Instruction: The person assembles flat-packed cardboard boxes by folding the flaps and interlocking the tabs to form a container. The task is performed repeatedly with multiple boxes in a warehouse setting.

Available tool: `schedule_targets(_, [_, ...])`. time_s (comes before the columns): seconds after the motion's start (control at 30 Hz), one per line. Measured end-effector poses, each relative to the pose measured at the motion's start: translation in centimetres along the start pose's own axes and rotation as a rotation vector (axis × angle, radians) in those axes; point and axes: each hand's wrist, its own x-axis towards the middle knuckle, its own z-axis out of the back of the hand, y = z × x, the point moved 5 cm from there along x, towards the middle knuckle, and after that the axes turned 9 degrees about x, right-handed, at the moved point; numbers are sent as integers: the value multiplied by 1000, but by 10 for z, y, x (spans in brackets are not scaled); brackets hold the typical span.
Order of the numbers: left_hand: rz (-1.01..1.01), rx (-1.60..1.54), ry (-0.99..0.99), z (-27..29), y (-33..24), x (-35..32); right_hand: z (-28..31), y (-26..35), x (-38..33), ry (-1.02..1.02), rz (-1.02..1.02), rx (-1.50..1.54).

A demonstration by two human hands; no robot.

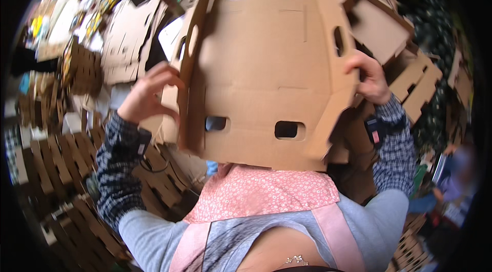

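A flat brown cardboard box blank point(256, 67) with oval cut-outs is held up in front of my body. Its left side is folded into an upright wall, while the right flap point(333, 87) slants outward. My left hand point(151, 92) is curved at the left wall, fingers and thumb spread along its outer edge. On the opposite side, my right hand point(371, 77) grips the right flap, fingers curled over the rim. The near end of the cardboard reaches my pink floral apron point(261, 190).
Folded trays point(379, 23) lie in a pile at the right, beside heaps of dark green round produce point(433, 31). Flat cardboard sheets point(128, 36) stand at the left. Stacked cardboard boxes point(56, 162) fill the lower left. Another person point(451, 169) is at the far right, blurred.
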Motion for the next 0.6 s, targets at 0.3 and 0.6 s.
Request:
schedule_targets(0.3, [421, -1064, -319, -49, 59, -32, -20, -17, -43, -175, -78, 417])
schedule_targets(0.6, [152, -255, -257, -36, 52, 0, -23, -31, -56, -725, -153, 394])
